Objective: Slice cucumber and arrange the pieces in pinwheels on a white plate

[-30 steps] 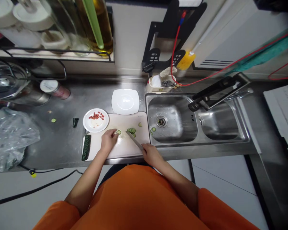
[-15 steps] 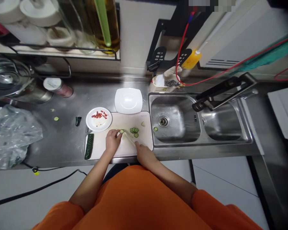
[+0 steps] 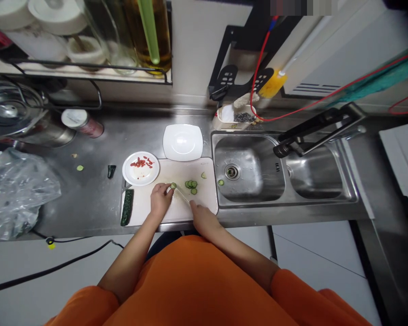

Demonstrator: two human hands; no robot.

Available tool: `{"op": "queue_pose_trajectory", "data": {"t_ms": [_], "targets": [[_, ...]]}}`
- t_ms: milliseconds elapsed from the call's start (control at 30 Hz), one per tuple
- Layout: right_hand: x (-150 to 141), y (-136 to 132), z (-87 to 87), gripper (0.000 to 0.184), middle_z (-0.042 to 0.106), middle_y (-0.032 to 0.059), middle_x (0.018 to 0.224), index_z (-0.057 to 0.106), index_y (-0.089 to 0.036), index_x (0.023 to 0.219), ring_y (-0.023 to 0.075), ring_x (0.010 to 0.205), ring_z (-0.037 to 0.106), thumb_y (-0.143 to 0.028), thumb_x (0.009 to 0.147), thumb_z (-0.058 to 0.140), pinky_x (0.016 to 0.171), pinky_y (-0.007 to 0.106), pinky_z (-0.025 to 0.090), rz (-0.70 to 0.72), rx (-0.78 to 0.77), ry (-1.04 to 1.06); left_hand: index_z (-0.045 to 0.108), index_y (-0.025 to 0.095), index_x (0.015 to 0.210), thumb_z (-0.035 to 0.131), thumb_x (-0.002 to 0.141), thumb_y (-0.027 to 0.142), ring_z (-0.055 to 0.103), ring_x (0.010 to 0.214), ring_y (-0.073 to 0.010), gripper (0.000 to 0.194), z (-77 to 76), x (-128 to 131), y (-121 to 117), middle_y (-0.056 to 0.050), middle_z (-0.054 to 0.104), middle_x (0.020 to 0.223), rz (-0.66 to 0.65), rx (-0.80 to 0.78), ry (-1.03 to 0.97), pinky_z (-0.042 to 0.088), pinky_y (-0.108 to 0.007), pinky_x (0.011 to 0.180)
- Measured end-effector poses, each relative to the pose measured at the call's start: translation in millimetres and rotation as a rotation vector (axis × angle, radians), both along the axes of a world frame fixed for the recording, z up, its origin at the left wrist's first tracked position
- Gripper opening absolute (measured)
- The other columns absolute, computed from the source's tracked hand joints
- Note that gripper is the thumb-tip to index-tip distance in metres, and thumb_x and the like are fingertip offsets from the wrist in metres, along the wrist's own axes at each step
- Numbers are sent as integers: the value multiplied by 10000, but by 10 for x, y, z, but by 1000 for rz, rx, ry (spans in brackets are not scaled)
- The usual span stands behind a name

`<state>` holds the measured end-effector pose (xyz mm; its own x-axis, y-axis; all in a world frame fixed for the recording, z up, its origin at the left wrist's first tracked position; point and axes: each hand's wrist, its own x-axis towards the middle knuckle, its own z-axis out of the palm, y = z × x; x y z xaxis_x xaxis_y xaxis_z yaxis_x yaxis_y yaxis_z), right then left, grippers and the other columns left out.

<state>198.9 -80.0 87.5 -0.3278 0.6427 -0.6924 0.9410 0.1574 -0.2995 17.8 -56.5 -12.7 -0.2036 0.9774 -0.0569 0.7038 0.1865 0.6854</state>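
My left hand (image 3: 161, 198) is closed on a short piece of cucumber (image 3: 173, 185) over the white cutting board (image 3: 163, 214). My right hand (image 3: 203, 216) grips a knife (image 3: 182, 195), its blade slanting up and left to the cucumber piece. Just right of the blade lie several cucumber slices (image 3: 191, 184), with one more slice (image 3: 203, 175) near the board's upper right. A longer dark green cucumber piece (image 3: 126, 207) rests along the board's left end. On the board's upper left corner sits a white plate (image 3: 129, 177) with red bits of food.
Behind the board stands a white square dish (image 3: 182, 142). The double sink (image 3: 251, 199) is to the right, under a black faucet (image 3: 313, 131). A cucumber end (image 3: 111, 171) and a plastic bag (image 3: 23, 190) lie left, near a lidded jar (image 3: 83, 123).
The knife blade has shifted slightly and now looks thinner, seen more edge-on. My left hand keeps its hold on the cucumber piece, and the slices lie as before.
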Motion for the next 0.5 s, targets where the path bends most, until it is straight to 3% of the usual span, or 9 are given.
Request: {"op": "queue_pose_trajectory", "data": {"t_ms": [500], "targets": [[-63,38,21,359,639,137,954,401,-153,1164,225,912,613,-23,840,320,703,293,409,-22,-22,8,682,183,955,557,806,337,573,819,-175,248,-12,3,-7,-72,631,909,5,15,-19,466,-307,809]]}}
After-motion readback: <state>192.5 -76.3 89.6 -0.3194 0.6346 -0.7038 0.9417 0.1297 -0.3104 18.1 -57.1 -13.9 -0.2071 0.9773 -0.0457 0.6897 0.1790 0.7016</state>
